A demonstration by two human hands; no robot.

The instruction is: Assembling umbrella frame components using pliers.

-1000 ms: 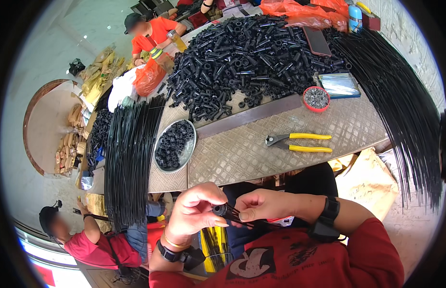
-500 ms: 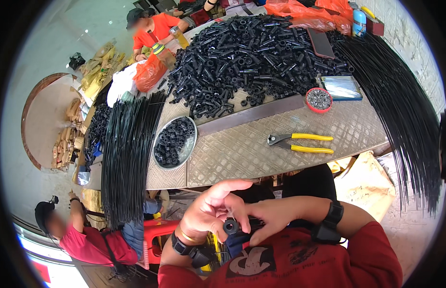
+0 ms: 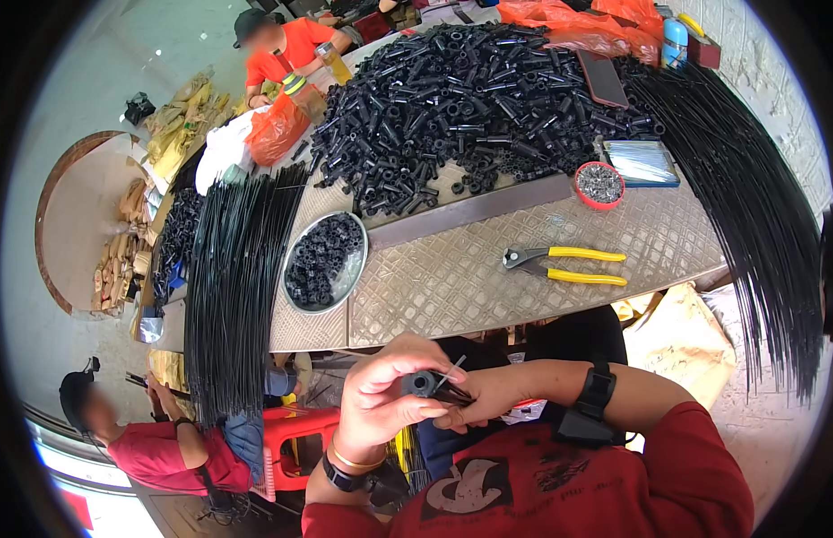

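Low in front of my chest, my left hand [image 3: 385,386] is closed round a short black plastic tube [image 3: 424,384], its round open end turned to the upper left. A thin silvery pin [image 3: 451,368] sticks up at a slant beside the tube, near my left fingertips; what holds it is hidden. My right hand [image 3: 488,394] is closed at the other end of the black tube, its fingertips partly out of sight. On the table beyond lie cutting pliers [image 3: 569,264] with yellow handles, touched by neither hand.
A large heap of black tubes [image 3: 452,108] lies behind a metal bar [image 3: 470,213]. Nearby are a bowl [image 3: 361,260] of black pieces, a red dish [image 3: 600,204] of metal bits, a tray of pins [image 3: 641,163] and black rod bundles [image 3: 242,296]. Two people [image 3: 156,453] [image 3: 286,45] sit leftward.
My left fingers have closed in round the tube, and my right hand has drawn down against its end. A silvery pin now shows. The person at lower left has brought both hands together.
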